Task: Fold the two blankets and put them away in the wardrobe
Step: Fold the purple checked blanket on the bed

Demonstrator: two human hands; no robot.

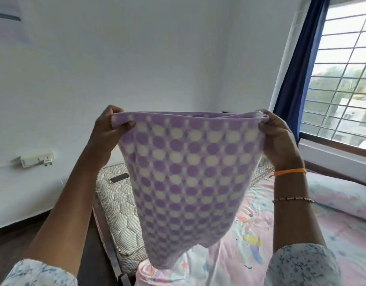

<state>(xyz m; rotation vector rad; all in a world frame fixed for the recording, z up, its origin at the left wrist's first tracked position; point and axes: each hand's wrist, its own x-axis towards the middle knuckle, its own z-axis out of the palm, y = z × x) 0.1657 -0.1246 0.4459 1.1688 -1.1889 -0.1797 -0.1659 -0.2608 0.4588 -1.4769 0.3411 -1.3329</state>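
Observation:
A purple blanket with white dots [184,178] hangs doubled over in front of me, above the bed. My left hand [108,129] pinches its top left corner. My right hand [277,137] pinches the top right corner. Both hands are raised to about the same height, and the top edge sags slightly between them. The blanket's lower end hangs down to the pink sheet. A second blanket and the wardrobe are not in view.
The bed with a pink printed sheet [250,234] lies below, a pillow [341,195] at the right. A bare quilted mattress corner [120,205] holds a dark phone [119,177]. White wall with a socket [36,159] at left; barred window [347,79] and blue curtain [297,65] at right.

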